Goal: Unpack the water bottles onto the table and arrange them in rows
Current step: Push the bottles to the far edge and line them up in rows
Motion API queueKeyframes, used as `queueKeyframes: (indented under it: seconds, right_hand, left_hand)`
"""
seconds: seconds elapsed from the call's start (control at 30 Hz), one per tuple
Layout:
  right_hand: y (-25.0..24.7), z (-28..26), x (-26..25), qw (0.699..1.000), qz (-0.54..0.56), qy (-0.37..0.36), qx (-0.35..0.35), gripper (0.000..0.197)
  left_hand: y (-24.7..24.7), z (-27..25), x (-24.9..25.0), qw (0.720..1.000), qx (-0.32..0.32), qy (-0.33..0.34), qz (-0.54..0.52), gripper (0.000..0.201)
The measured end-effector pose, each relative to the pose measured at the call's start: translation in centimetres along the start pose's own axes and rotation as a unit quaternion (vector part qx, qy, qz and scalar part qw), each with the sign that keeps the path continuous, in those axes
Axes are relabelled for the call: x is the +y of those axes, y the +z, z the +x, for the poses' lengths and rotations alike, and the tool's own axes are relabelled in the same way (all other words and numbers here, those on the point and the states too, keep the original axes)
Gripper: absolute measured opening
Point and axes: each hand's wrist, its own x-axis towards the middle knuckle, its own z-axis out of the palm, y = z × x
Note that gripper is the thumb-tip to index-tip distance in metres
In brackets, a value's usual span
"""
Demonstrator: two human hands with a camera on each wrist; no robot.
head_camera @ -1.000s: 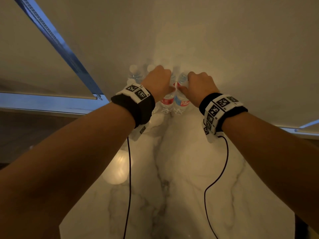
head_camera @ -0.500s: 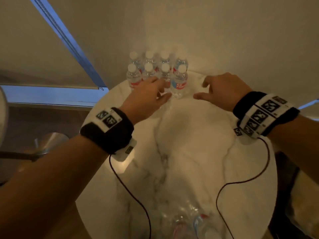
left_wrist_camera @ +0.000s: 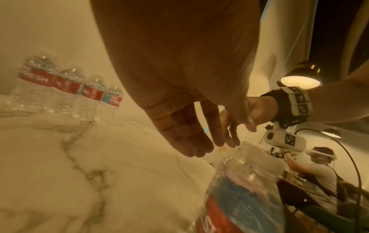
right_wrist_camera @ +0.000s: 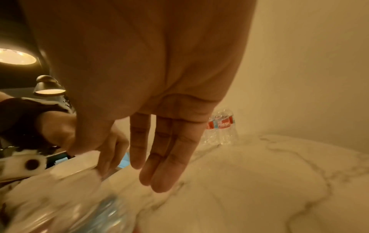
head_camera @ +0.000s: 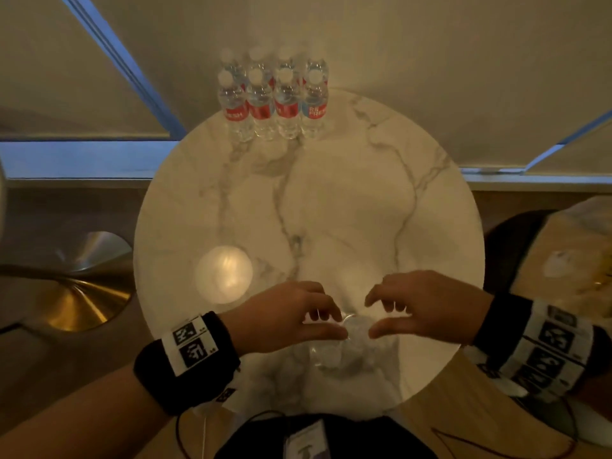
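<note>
Eight water bottles [head_camera: 274, 94] stand upright at the top centre of the head view, in two rows of four at the far edge of the round marble table [head_camera: 414, 226]. The front row carries red bands; the left wrist view reads "RE FRESH" on the nearest one, and the end bottle [head_camera: 314, 104] shows "RE FRE" in white across a blue and red band.

A second ago both hands were up at that far group, closed around bottles; half a second ago they had let go and were drawing back. Now the left hand [head_camera: 291, 318] and right hand [head_camera: 427, 309] hang low in the frame over the near edge, fingers loosely bent, thumbs pointing at each other, holding nothing.

Between and just under them sits a blurred clear plastic pack of bottles [head_camera: 344, 346]; its count cannot be told. In the left wrist view one packed bottle [left_wrist_camera: 243, 197] shows a blue and red label.

Two lit lamps [left_wrist_camera: 300, 80] glow behind, and another person [left_wrist_camera: 317, 171] sits at the right edge.
</note>
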Motion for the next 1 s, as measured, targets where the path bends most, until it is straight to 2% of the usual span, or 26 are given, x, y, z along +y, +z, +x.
queueKeyframes:
  seconds: [0.17, 0.27, 0.4, 0.5, 0.6, 0.73, 0.9, 1.0]
  right_hand:
    - [3.5, -0.6, -1.5, 0.998, 0.007, -0.054, 0.003, 0.052]
    - [5.0, -0.4, -1.5, 0.997, -0.030, -0.064, 0.036, 0.040]
    - [5.0, -0.4, -1.1, 0.996, -0.022, -0.056, 0.069, 0.033]
    - [3.8, -0.2, -0.3, 0.996, -0.001, -0.024, 0.083, 0.031]
    - [1.6, 0.8, 1.3, 0.995, 0.004, 0.015, 0.101, 0.030]
    - [-2.9, 3.4, 4.6, 0.985, 0.001, 0.074, 0.157, 0.029]
    - [-10.8, 9.2, 10.3, 0.964, -0.027, 0.168, 0.206, 0.029]
    - [-15.6, 13.5, 14.6, 0.950, -0.027, 0.202, 0.237, 0.031]
  left_hand:
    - [1.7, -0.5, 0.7, 0.998, -0.035, 0.044, 0.026, 0.049]
    - [2.4, -0.3, 0.6, 0.996, -0.053, 0.057, 0.053, 0.043]
    - [2.9, 0.2, 0.3, 0.994, -0.047, 0.065, 0.068, 0.030]
    - [2.0, 1.1, 0.1, 0.996, -0.023, 0.046, 0.079, 0.030]
    - [-0.1, 3.6, -0.3, 0.995, -0.004, 0.024, 0.093, 0.032]
    - [-4.6, 9.7, -0.6, 0.992, 0.039, 0.022, 0.114, 0.031]
    - [-12.4, 19.4, -1.6, 0.983, 0.106, 0.033, 0.149, 0.031]
    - [-17.3, 24.4, -2.6, 0.976, 0.140, 0.011, 0.166, 0.029]
